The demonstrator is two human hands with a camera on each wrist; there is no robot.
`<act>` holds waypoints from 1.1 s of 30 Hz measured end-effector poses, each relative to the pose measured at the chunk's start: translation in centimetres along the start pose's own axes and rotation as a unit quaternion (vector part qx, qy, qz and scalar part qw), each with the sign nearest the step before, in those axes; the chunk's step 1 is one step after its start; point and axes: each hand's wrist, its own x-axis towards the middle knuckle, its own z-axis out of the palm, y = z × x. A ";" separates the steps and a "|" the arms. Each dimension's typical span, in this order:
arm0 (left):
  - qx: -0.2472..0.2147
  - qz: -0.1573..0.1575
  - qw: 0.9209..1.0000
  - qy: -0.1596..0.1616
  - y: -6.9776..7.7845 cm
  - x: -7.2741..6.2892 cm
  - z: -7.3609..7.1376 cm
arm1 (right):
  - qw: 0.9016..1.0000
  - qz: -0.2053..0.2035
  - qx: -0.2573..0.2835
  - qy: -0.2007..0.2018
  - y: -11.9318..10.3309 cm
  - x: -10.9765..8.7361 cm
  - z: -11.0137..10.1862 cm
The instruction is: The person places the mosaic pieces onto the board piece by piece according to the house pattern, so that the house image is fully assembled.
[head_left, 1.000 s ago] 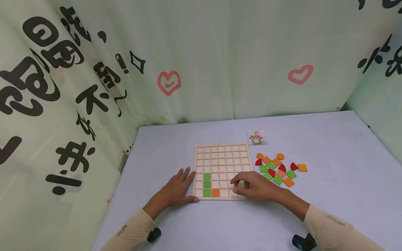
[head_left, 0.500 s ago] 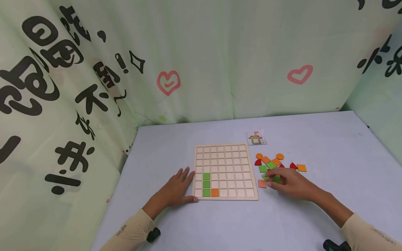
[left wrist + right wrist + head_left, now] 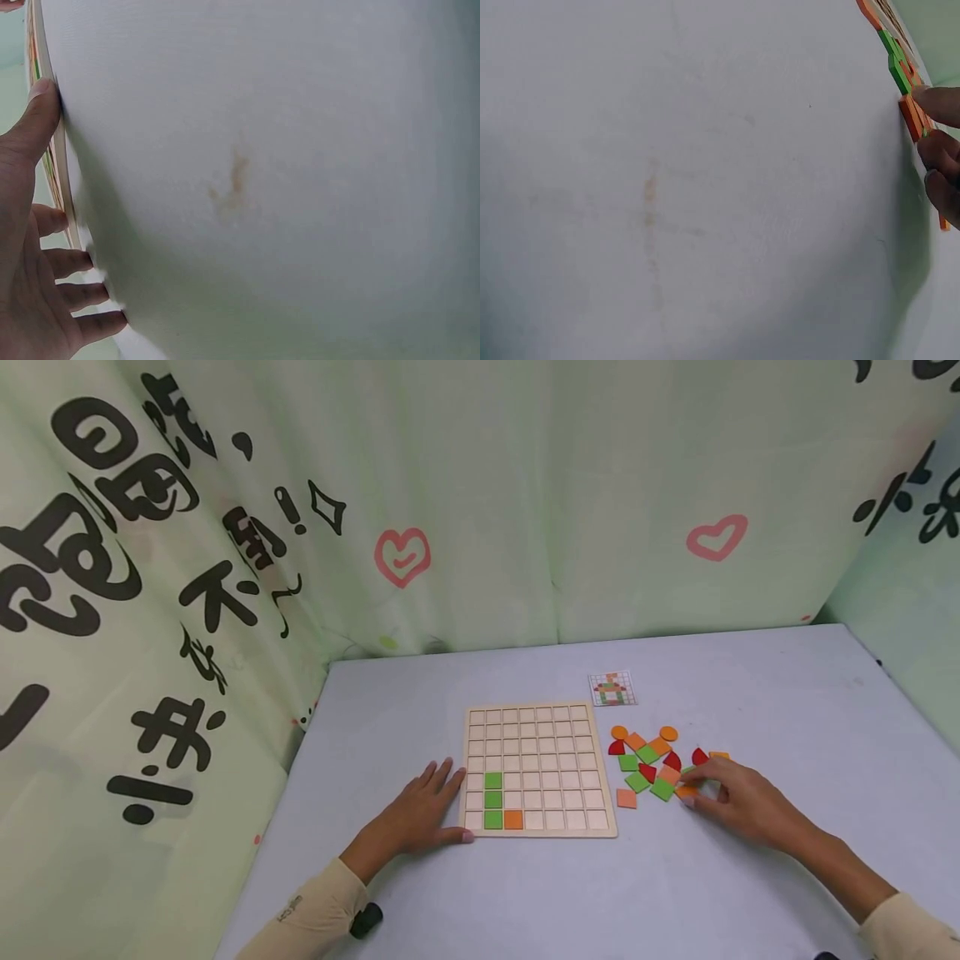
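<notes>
A square wooden grid board lies on the table. Three green square tiles stand in a column at its lower left, with an orange square tile beside the lowest. My left hand rests spread at the board's left edge, thumb and fingertip touching the frame. To the right of the board, my right hand pinches another orange square tile at the near side of a loose pile. In the right wrist view, the thumb and fingers meet this tile's two ends, low on the table.
The pile holds green squares, red quarter-round pieces and orange round pieces. A salmon square tile lies close to the board's right edge. Behind the pile is a small pattern card. A printed curtain hangs behind the table.
My right hand moves from over the board rightward to the pile's near right side. A salmon tile now lies separately beside the board. My left hand stays in place.
</notes>
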 end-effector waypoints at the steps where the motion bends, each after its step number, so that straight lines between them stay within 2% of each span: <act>1: 0.001 0.000 1.000 -0.001 0.0 0.0 0.0 | 1.000 0.001 -0.001 0.002 0.1 0.0 0.1; 16: 0.001 0.002 1.000 -0.004 0.0 -0.1 -0.1 | 1.000 0.024 -0.002 0.015 -0.1 -0.1 0.6; 27: 0.006 0.006 1.000 0.002 -0.2 0.1 0.3 | 0.999 0.033 0.004 -0.001 -0.3 0.0 0.5; 33: 0.006 0.006 1.000 0.002 -0.3 0.1 0.3 | 0.999 0.044 0.006 -0.024 -0.4 0.1 0.8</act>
